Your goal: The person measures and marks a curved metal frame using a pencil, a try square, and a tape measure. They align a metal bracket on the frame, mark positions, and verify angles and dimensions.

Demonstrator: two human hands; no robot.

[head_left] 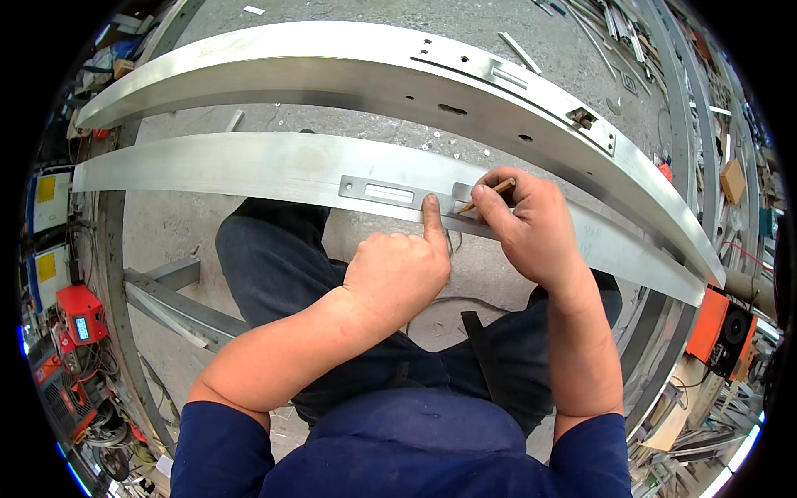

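A long flat silver metal profile [241, 158] lies crosswise in front of me, above my legs. On it rests a slim metal strike plate [419, 199] with a rectangular slot and another cutout. My left hand [398, 264] presses its stretched index fingertip on this plate; the other fingers are curled, the thumb hidden. Between thumb and fingers, my right hand [531, 220] grips a brown pencil [501, 189], its tip down at the plate near the right cutout. Beyond lies a second metal profile [274, 54] with a lock faceplate [544, 98] set into it.
Steel frame rails [112, 241] bear the profiles at both sides. A red device [81, 314] with a small display stands at left, an orange-and-black machine [721, 330] at right. Metal offcuts [618, 29] are piled at the far right; scraps litter the floor.
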